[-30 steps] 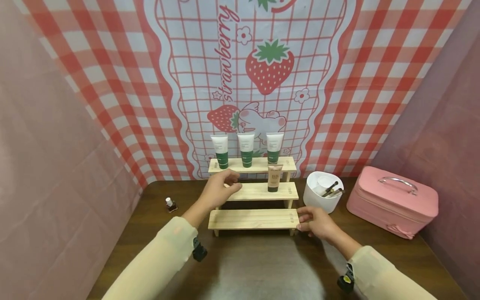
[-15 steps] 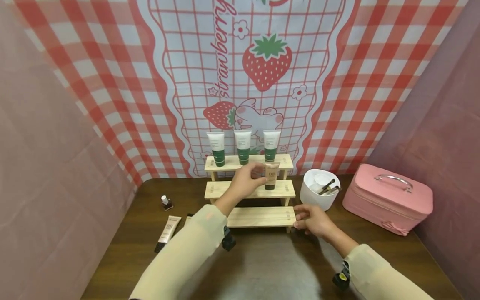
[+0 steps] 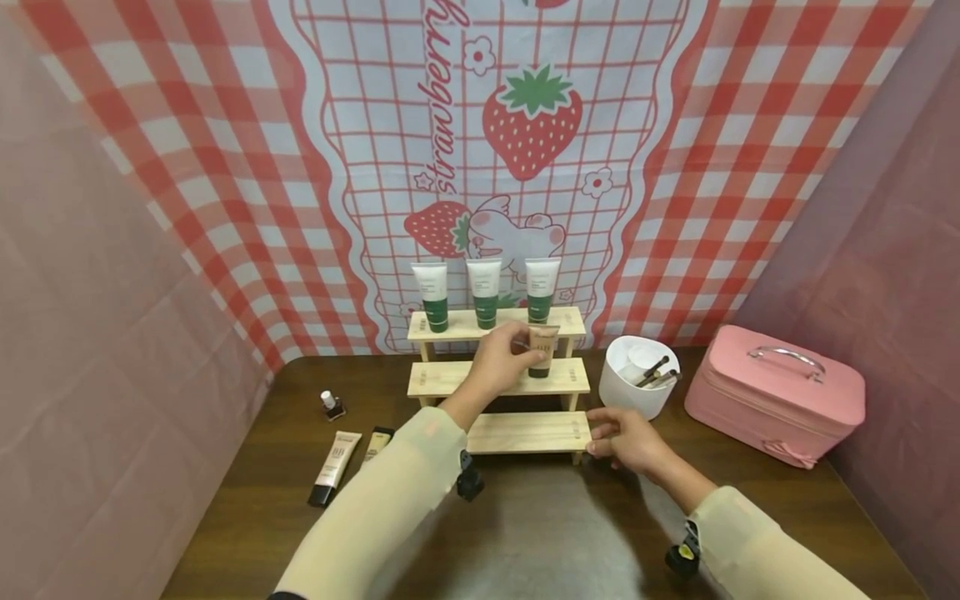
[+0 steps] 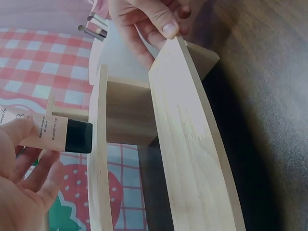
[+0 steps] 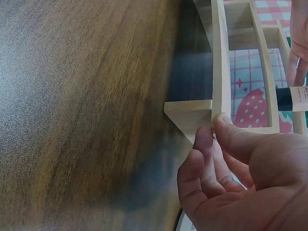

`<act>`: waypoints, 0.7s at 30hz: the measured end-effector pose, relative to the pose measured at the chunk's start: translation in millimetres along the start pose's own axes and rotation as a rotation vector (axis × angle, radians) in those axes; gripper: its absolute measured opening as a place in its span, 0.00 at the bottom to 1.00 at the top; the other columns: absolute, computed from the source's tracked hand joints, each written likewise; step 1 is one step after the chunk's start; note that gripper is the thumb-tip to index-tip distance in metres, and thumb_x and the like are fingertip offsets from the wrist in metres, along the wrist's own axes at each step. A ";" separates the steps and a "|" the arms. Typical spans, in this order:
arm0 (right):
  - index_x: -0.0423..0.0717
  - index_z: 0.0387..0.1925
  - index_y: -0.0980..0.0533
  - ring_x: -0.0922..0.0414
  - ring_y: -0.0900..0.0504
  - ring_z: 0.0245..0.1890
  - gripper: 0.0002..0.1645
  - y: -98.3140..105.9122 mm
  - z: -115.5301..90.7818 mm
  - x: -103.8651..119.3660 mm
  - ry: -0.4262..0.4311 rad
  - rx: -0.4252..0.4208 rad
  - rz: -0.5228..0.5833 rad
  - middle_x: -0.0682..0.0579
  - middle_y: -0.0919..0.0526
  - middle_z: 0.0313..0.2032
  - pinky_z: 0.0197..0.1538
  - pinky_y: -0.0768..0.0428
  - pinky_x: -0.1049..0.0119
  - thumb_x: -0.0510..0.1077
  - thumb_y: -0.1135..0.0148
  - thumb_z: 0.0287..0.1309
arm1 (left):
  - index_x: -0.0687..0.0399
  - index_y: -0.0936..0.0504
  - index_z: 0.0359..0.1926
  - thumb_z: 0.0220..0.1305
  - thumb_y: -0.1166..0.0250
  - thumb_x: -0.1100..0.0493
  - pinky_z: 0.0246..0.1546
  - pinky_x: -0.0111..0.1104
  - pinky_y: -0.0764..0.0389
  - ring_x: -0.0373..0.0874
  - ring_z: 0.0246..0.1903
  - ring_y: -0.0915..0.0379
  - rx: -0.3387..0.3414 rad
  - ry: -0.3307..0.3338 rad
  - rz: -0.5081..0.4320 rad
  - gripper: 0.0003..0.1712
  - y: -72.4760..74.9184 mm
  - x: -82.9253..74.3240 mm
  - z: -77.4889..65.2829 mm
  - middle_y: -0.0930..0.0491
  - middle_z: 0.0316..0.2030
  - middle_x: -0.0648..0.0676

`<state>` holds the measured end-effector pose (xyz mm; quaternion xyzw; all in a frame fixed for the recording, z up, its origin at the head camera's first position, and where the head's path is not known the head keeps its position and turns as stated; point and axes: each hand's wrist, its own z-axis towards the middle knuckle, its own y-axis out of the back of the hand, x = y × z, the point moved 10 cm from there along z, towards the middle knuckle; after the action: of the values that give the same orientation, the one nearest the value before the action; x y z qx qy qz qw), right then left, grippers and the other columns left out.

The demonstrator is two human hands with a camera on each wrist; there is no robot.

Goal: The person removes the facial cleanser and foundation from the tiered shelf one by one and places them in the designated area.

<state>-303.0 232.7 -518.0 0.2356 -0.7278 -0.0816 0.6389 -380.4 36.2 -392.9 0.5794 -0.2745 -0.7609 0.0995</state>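
A small beige BB cream tube [image 3: 542, 354] stands cap-down on the middle step of a three-step wooden display rack [image 3: 525, 430]. My left hand [image 3: 501, 360] pinches it from the left, thumb on the front; in the left wrist view its black cap [image 4: 79, 136] meets the board's edge. At the right end of the lowest step, my right hand [image 3: 628, 442] pinches the board, thumb on top and fingers at the end, as the right wrist view also shows. On the top step, a row of white-and-green tubes [image 3: 484, 296] stands upright.
Two more tubes lie at the left: a pink BB cream tube [image 3: 335, 467] and a golden one [image 3: 377, 443] partly behind my left sleeve. A small bottle [image 3: 332, 405] stands behind them. Right of the rack are a white tub [image 3: 634, 393] with brushes and a pink case [image 3: 776, 400].
My left hand has moved right from the left end of the middle step to the BB cream tube and taken hold of it. The right hand stays at the lowest step's end.
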 end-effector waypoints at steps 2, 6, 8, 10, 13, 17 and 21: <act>0.27 0.64 0.30 0.53 0.14 0.32 0.34 -0.2 0.1 0.3 0.001 0.002 -0.002 0.39 0.15 0.40 0.24 0.20 0.57 0.31 0.28 0.57 | 0.50 0.17 0.48 0.67 0.28 0.55 0.45 0.37 0.15 0.48 0.49 0.17 -0.012 -0.007 -0.002 0.11 2.0 -0.8 -0.9 0.15 0.47 0.51; 0.27 0.64 0.30 0.52 0.14 0.32 0.34 0.4 -0.9 1.4 0.001 -0.002 -0.007 0.39 0.15 0.40 0.24 0.20 0.57 0.31 0.28 0.57 | 0.48 0.17 0.47 0.67 0.28 0.54 0.43 0.36 0.15 0.46 0.48 0.17 -0.010 -0.022 -0.030 0.11 6.7 -2.5 -7.0 0.15 0.46 0.50; 0.27 0.63 0.29 0.52 0.14 0.32 0.34 0.7 -1.3 3.6 0.003 -0.004 -0.009 0.40 0.15 0.40 0.24 0.20 0.57 0.31 0.28 0.57 | 0.47 0.16 0.50 0.67 0.28 0.53 0.43 0.37 0.15 0.45 0.47 0.17 0.000 -0.033 -0.057 0.13 12.5 -4.3 -13.2 0.15 0.46 0.49; 0.27 0.63 0.29 0.53 0.14 0.32 0.34 0.0 -1.9 4.6 0.001 -0.001 -0.006 0.40 0.15 0.39 0.25 0.20 0.57 0.31 0.28 0.56 | 0.47 0.16 0.53 0.67 0.28 0.52 0.44 0.38 0.14 0.45 0.47 0.17 0.009 -0.045 -0.079 0.15 20.7 -6.4 -21.3 0.15 0.46 0.49; 0.26 0.63 0.29 0.53 0.15 0.31 0.34 -1.3 -3.0 5.7 0.003 0.005 -0.004 0.41 0.15 0.39 0.25 0.20 0.56 0.30 0.28 0.56 | 0.48 0.16 0.58 0.67 0.28 0.53 0.46 0.40 0.15 0.45 0.48 0.17 0.004 -0.063 -0.092 0.20 39.4 -7.0 -36.9 0.14 0.47 0.50; 0.26 0.62 0.29 0.53 0.15 0.31 0.34 -1.3 -3.8 7.5 0.016 0.006 -0.010 0.41 0.15 0.38 0.25 0.19 0.54 0.30 0.28 0.55 | 0.49 0.16 0.60 0.67 0.29 0.55 0.43 0.41 0.15 0.47 0.47 0.17 -0.038 -0.083 -0.057 0.21 75.3 -0.5 -62.5 0.13 0.47 0.52; 0.26 0.62 0.29 0.52 0.15 0.32 0.34 -0.9 -4.3 8.6 0.019 0.007 -0.022 0.40 0.15 0.39 0.26 0.19 0.53 0.30 0.28 0.55 | 0.53 0.16 0.59 0.67 0.29 0.56 0.39 0.38 0.15 0.50 0.44 0.18 -0.093 -0.058 -0.008 0.21 118.3 18.2 -92.5 0.13 0.46 0.56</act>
<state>-299.2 228.8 -509.9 0.2465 -0.7192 -0.0838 0.6441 -319.1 -98.5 -361.3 0.5529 -0.2392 -0.7898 0.1154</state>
